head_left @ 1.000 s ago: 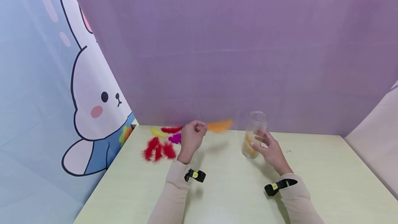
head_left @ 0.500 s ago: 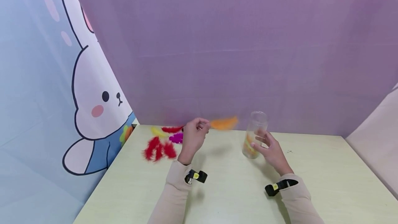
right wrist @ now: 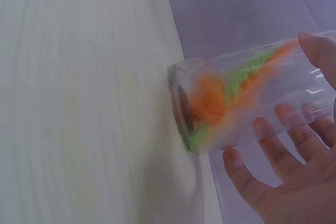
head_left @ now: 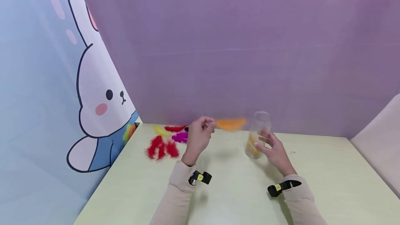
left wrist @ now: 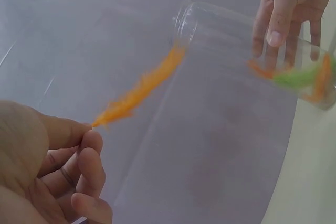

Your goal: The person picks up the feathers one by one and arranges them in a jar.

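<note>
My left hand (head_left: 200, 134) pinches the quill end of an orange feather (head_left: 232, 124) between thumb and forefinger, above the table. In the left wrist view the feather's far tip overlaps the mouth of a clear cylindrical jar (left wrist: 220, 32). My right hand (head_left: 276, 152) holds this jar around its lower half, thumb on one side and fingers on the other, as the right wrist view shows. The jar's base is at the tabletop. Orange and green feathers (right wrist: 231, 95) lie inside, toward the bottom.
Left of my left hand, several red feathers (head_left: 154, 146), a yellow feather (head_left: 160, 131) and a purple feather (head_left: 180, 137) lie on the pale table (head_left: 237, 190). A purple cloth backdrop (head_left: 234, 51) rises behind the table, with a rabbit-print sheet (head_left: 100, 114) at left.
My left hand has moved right and slightly up, carrying the orange feather closer to the jar's mouth. The right hand keeps its hold on the jar. The head view has shifted slightly.
</note>
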`<action>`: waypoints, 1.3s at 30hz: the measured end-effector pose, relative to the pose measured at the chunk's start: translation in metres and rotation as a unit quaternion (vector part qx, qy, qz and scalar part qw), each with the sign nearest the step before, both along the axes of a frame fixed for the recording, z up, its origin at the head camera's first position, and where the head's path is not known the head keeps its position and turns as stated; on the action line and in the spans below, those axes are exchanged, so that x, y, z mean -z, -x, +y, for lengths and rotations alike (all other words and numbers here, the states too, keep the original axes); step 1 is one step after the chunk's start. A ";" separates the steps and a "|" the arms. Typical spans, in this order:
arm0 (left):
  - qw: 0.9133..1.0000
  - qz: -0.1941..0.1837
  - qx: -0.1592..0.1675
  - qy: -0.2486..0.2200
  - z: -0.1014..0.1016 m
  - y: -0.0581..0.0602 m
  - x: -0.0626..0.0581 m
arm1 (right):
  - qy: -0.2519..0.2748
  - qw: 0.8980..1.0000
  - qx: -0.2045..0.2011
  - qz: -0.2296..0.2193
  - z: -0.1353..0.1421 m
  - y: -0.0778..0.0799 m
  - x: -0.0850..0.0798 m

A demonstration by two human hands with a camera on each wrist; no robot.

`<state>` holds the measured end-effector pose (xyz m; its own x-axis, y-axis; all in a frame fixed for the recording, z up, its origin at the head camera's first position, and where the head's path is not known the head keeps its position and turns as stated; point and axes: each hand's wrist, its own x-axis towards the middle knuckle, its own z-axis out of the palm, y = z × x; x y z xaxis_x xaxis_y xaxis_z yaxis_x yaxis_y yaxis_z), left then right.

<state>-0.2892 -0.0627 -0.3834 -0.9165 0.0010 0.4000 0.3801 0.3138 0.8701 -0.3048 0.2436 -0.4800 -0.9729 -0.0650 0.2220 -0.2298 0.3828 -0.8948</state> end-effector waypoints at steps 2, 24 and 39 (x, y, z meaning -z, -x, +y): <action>1.000 0.001 0.004 -0.002 0.001 -0.002 -0.001 | 0.000 1.000 0.001 0.000 0.000 0.000 0.000; 0.999 0.040 0.032 0.000 0.017 -0.010 -0.029 | 0.010 1.000 0.005 -0.001 0.001 -0.003 -0.003; 0.997 0.021 0.066 0.022 0.030 0.004 -0.047 | 0.012 1.000 -0.001 -0.005 -0.001 -0.003 -0.003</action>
<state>-0.2935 -0.0332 -0.3369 -0.8895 0.1388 0.4353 0.4568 0.2965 0.8387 -0.3014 0.2430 -0.4775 -0.9751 -0.0612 0.2131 -0.2207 0.3602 -0.9064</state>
